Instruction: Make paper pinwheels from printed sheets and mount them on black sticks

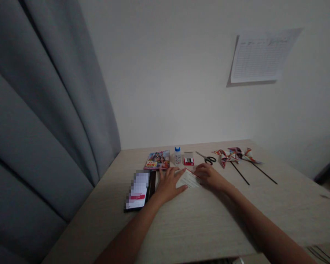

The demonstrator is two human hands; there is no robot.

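Observation:
A small piece of printed paper (189,179), white with lines of text and a red edge at the top, lies on the table between my hands and looks folded. My left hand (169,185) rests with spread fingers at the paper's left side, thumb and fingertips touching it. At the right edge, the bent fingers of my right hand (207,176) are closed on the paper; its fingertips are partly hidden. A phone (139,190), its screen partly blurred out, lies left of my left hand. Just beyond the hands is a colourful leaflet (158,160).
Behind the paper stand a blue-capped glue bottle (177,156) and a small red-and-white box (189,160). Black-handled scissors (209,159) lie beside them. Two paper pinwheels (227,157) with dark sticks lie to the right. A grey curtain (57,102) hangs along the table's left side.

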